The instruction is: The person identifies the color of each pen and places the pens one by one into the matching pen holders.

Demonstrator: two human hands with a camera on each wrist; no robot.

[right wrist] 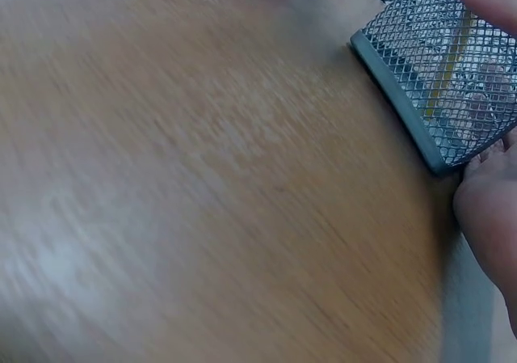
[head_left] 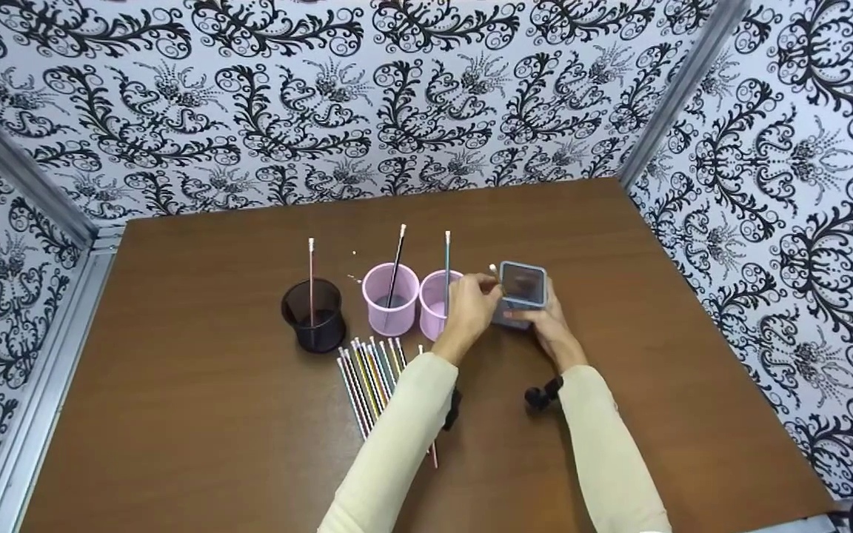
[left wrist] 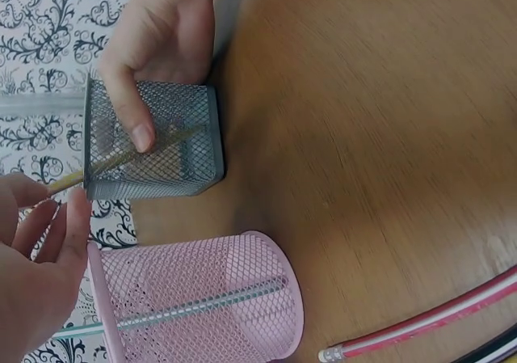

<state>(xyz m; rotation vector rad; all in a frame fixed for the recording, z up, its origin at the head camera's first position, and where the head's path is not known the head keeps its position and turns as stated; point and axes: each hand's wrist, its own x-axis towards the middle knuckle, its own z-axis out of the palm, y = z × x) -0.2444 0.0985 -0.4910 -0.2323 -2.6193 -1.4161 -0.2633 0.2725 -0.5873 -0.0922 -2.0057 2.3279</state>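
Note:
A grey square mesh pencil holder (left wrist: 174, 181) is held by my right hand (head_left: 554, 326), its thumb lying across the mesh wall. My left hand (head_left: 469, 309) pinches a yellow pencil (left wrist: 66, 183) near its upper end. Through the mesh, the pencil's lower part shows slanting inside the holder. Just left of the holder is a round pink mesh cup (head_left: 432, 317) with a teal pencil (head_left: 447, 252) standing in it. My left hand partly covers this cup in the head view.
Another pink cup (head_left: 391, 322) contains a black pencil (head_left: 397, 259). Farther left, a black mesh cup (head_left: 320, 334) contains a red pencil (head_left: 312, 274). Several striped pencils (head_left: 367, 381) lie in front on the brown table (head_left: 212, 370), partly under my left sleeve. Patterned walls (head_left: 286, 111) stand behind and beside.

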